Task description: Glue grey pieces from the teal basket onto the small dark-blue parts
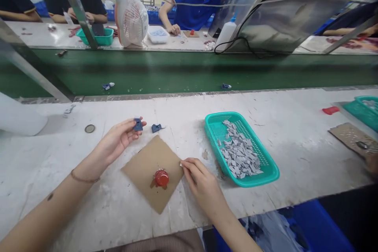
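My left hand (125, 134) pinches a small dark blue plastic part (138, 124) above the table, left of a second blue part (156, 127) that lies there. My right hand (202, 181) is closed at the right corner of a brown cardboard square (147, 165), with a small pale piece (181, 163) between thumb and forefinger. On the cardboard sits a small red cap (161, 178) with a wet-looking dark stain beside it. Right of my right hand stands a green plastic basket (211, 141) holding many small grey pieces (239, 153).
Beyond the white table (97, 201) runs a green conveyor belt (171, 73) carrying a few small blue parts. A round metal disc (89, 128) lies at left. Co-workers sit across the belt. A blue bin (319, 224) is below the table edge at right.
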`<state>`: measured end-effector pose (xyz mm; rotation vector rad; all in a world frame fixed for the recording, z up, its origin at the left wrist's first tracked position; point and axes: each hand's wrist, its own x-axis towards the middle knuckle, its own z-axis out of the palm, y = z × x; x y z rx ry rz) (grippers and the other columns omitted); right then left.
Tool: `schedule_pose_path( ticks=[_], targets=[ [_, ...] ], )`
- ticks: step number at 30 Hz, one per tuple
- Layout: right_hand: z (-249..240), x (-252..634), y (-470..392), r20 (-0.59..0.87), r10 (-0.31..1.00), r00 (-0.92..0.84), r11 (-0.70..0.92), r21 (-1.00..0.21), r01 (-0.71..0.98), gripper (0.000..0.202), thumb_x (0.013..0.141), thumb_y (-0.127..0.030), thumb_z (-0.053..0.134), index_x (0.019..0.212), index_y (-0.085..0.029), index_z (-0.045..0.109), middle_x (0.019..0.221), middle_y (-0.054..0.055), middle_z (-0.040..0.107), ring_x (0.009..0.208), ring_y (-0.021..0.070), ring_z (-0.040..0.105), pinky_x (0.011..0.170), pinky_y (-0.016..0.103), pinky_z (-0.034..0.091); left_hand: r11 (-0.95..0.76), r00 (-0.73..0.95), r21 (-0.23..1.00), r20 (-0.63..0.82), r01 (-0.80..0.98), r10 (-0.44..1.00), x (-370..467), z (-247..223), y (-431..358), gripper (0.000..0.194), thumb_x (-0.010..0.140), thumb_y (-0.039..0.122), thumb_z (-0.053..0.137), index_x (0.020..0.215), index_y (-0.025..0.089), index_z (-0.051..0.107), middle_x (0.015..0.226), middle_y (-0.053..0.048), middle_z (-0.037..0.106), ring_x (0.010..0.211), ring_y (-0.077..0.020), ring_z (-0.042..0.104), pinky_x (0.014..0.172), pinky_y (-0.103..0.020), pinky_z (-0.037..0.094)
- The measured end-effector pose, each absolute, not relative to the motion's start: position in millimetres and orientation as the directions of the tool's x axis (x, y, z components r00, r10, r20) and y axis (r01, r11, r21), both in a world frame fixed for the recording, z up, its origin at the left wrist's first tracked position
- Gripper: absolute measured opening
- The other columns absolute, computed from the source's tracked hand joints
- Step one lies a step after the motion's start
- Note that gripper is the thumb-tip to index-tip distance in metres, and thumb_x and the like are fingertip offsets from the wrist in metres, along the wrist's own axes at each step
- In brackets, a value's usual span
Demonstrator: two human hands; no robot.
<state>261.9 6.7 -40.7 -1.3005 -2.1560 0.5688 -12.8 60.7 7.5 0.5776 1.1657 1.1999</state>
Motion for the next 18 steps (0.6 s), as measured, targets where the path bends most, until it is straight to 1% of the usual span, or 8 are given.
schedule_pose_path(
  ticks=[3, 7, 9, 11, 13, 16, 18],
  targets=[
    [-40, 264, 7, 0.246, 0.878, -0.410, 0.473, -0.574, 0.668, 0.018, 0.098, -0.015, 0.047, 0.105, -0.017, 0.063, 0.100, 0.009, 0.066, 0.089, 0.0205, 0.069, 0.077, 0.032, 0.055, 0.381, -0.057, 0.795, -0.459, -0.473, 0.887, -16, 9, 22, 0.020, 0.084, 0.018, 0.069, 0.103, 0.015, 0.075, 0.113, -0.011, 0.072, 0.073, -0.0112, 0.065, 0.069, -0.020, 0.058],
    [-34, 264, 11, 0.232, 0.866, -0.443, 0.493, -0.545, 0.678, 0.015, 0.096, -0.013, 0.051, 0.103, -0.017, 0.063, 0.096, 0.007, 0.066, 0.084, 0.0198, 0.068, 0.073, 0.031, 0.054, 0.348, -0.165, 0.786, -0.487, -0.511, 0.858, -13, 5, -14, 0.023, 0.078, 0.023, 0.078, 0.100, 0.018, 0.077, 0.112, -0.008, 0.072, 0.074, -0.0110, 0.064, 0.068, -0.018, 0.057],
    [-26, 260, 12, 0.222, 0.864, -0.451, 0.490, -0.574, 0.656, 0.014, 0.094, -0.011, 0.054, 0.101, -0.018, 0.064, 0.094, 0.006, 0.066, 0.082, 0.0183, 0.067, 0.072, 0.030, 0.053, 0.327, -0.213, 0.782, -0.497, -0.531, 0.841, -8, 2, -28, 0.022, 0.076, 0.027, 0.080, 0.097, 0.020, 0.078, 0.109, -0.005, 0.072, 0.070, -0.0097, 0.063, 0.064, -0.017, 0.055],
    [-15, 252, 10, 0.216, 0.860, -0.463, 0.485, -0.629, 0.607, 0.014, 0.093, -0.011, 0.057, 0.100, -0.020, 0.064, 0.092, 0.004, 0.065, 0.081, 0.0163, 0.065, 0.072, 0.028, 0.053, 0.309, -0.250, 0.773, -0.508, -0.554, 0.824, -1, -3, -40, 0.021, 0.074, 0.030, 0.081, 0.093, 0.021, 0.079, 0.106, -0.004, 0.073, 0.067, -0.0089, 0.063, 0.061, -0.017, 0.055],
    [-4, 243, 7, 0.225, 0.842, -0.491, 0.502, -0.661, 0.558, 0.015, 0.092, -0.010, 0.058, 0.101, -0.021, 0.063, 0.094, 0.003, 0.065, 0.085, 0.0156, 0.065, 0.075, 0.027, 0.053, 0.297, -0.269, 0.765, -0.517, -0.571, 0.812, 6, -8, -50, 0.021, 0.073, 0.032, 0.082, 0.091, 0.022, 0.079, 0.105, -0.004, 0.074, 0.065, -0.0094, 0.064, 0.061, -0.018, 0.055],
    [5, 231, 2, 0.240, 0.789, -0.566, 0.570, -0.631, 0.527, 0.019, 0.091, -0.007, 0.057, 0.104, -0.021, 0.062, 0.098, 0.005, 0.065, 0.092, 0.0172, 0.063, 0.079, 0.028, 0.053, 0.308, -0.270, 0.771, -0.519, -0.558, 0.811, 14, -15, -61, 0.024, 0.073, 0.036, 0.082, 0.092, 0.023, 0.080, 0.102, -0.004, 0.075, 0.068, -0.0113, 0.066, 0.062, -0.020, 0.056],
    [6, 225, -1, 0.236, 0.752, -0.616, 0.615, -0.588, 0.525, 0.020, 0.092, -0.007, 0.056, 0.106, -0.020, 0.062, 0.098, 0.006, 0.065, 0.091, 0.0184, 0.063, 0.079, 0.031, 0.053, 0.311, -0.265, 0.785, -0.506, -0.535, 0.821, 18, -19, -66, 0.023, 0.074, 0.036, 0.081, 0.093, 0.024, 0.079, 0.100, -0.004, 0.076, 0.071, -0.0124, 0.067, 0.062, -0.020, 0.055]
  ],
)
